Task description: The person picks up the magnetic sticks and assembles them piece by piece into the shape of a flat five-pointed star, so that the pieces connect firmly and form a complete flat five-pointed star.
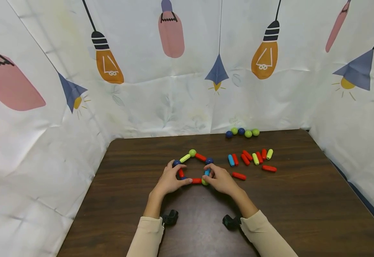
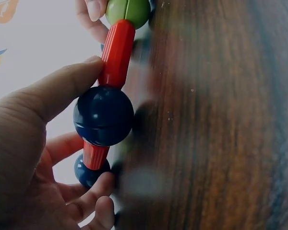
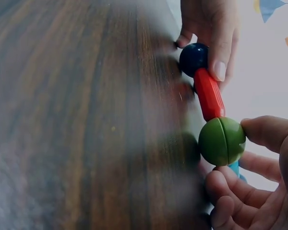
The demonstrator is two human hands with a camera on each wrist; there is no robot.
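A closed ring of toy building rods and balls lies near the table's middle, between both hands. My left hand (image 1: pixel 169 179) holds its left side, with the thumb on the front red rod (image 2: pixel 117 52) by a dark blue ball (image 2: pixel 103 116) and the fingers curled round by the left blue ball (image 2: pixel 89 173). At the front right corner, my right hand (image 1: pixel 221 180) grips the green ball (image 3: pixel 222 141), with the thumb against it and fingers curled beside the light blue rod (image 1: pixel 207 172). A yellow-green rod (image 1: pixel 185 158) and another red rod (image 1: pixel 201 157) meet at the far green ball (image 1: pixel 192 153).
Loose red, yellow-green and blue rods (image 1: pixel 245 159) lie to the right of the ring, one red rod (image 1: pixel 239 176) nearest the right hand. Several blue and green balls (image 1: pixel 248 134) sit at the back edge of the brown table (image 1: pixel 302 200). A patterned white cloth (image 1: pixel 187 100) hangs behind.
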